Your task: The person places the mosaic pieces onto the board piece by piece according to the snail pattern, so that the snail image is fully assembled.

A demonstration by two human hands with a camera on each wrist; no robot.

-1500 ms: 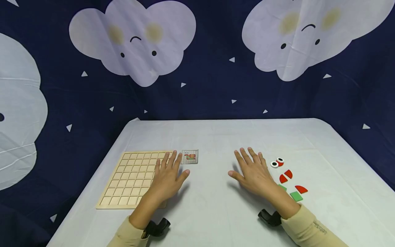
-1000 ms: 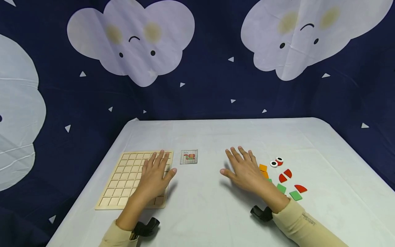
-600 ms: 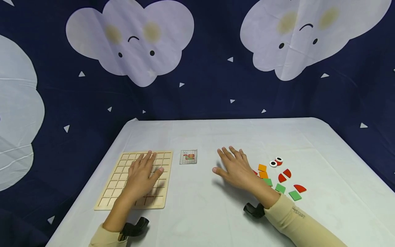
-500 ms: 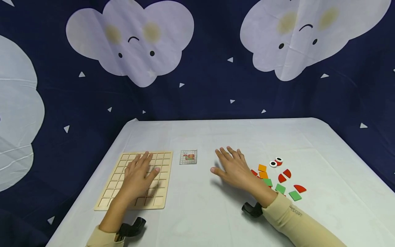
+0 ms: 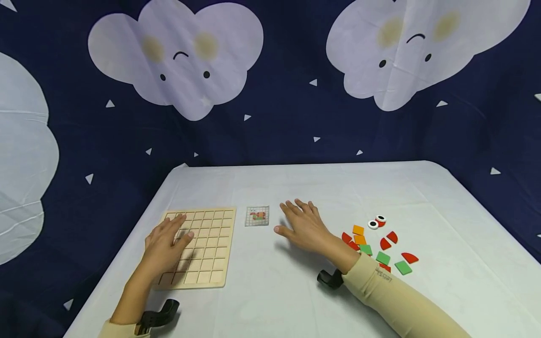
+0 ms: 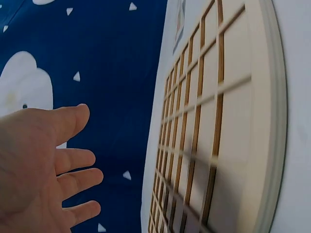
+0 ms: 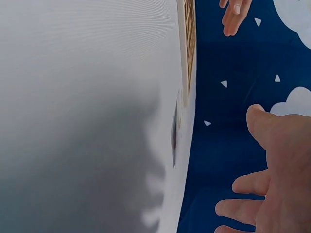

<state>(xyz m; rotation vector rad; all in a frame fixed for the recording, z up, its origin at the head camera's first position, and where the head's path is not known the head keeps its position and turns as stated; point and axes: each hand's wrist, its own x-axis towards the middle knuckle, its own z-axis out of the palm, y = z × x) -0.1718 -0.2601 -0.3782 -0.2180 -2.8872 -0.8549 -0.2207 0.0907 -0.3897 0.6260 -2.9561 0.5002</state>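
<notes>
Wooden grid board (image 5: 211, 253) lies partly beneath the left hand (image 5: 164, 245), which, like the right hand (image 5: 303, 227), has drifted leftward, fingers (image 6: 80, 180) loosely apart, leaving the coloured tiles (image 5: 382, 257) unheld.

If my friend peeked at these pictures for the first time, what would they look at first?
Probably the big pale clouds on the dark blue cloth behind the table, because their faces are upside down! Next might come the left hand above the wooden grid board and the right hand near the little picture card. Bright red, green and orange pieces lie scattered on the right, with two eye-like discs.
</notes>
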